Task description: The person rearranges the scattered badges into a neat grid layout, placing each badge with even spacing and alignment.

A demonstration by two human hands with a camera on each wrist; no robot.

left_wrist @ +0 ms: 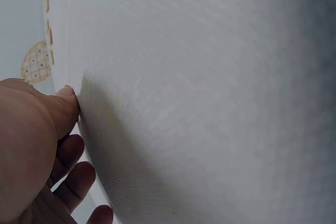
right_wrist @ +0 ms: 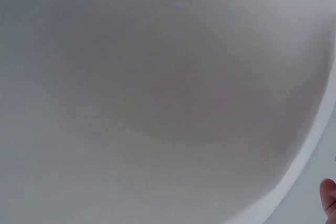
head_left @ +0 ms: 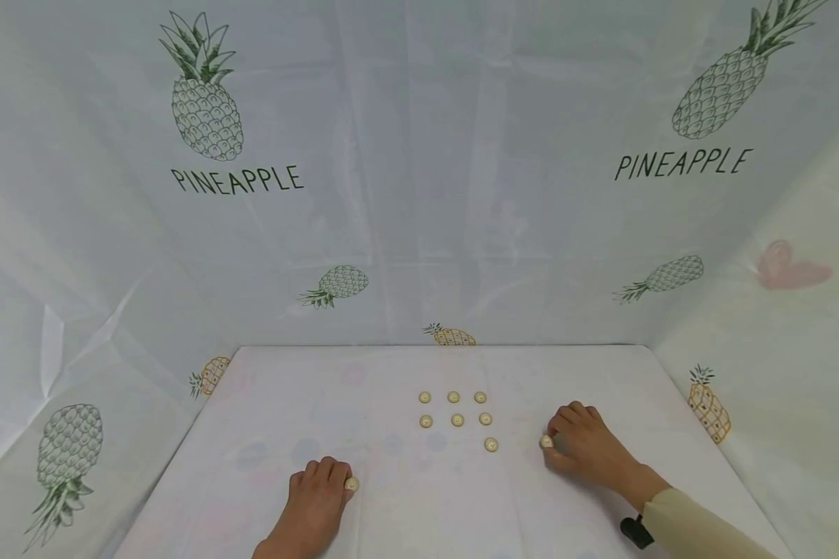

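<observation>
Near the front of the white table, my left hand (head_left: 312,501) pinches a small round cream button (head_left: 352,484) at its fingertips, palm down. Over on the right, my right hand (head_left: 589,448) holds another cream button (head_left: 546,441) between thumb and fingers, close over the cloth. Between the hands lie several matching buttons: two rows of three, with a single button (head_left: 491,444) in front of the right column. The left wrist view has the left thumb and fingers (left_wrist: 76,184) at its left edge; the right wrist view catches only a fingertip (right_wrist: 328,192) at lower right.
A pale cloth covers the table (head_left: 419,512). White curtains (head_left: 419,155) printed with pineapples hang behind it and along both sides. A small black device (head_left: 636,532) sits at the right wrist, by the sleeve (head_left: 699,528).
</observation>
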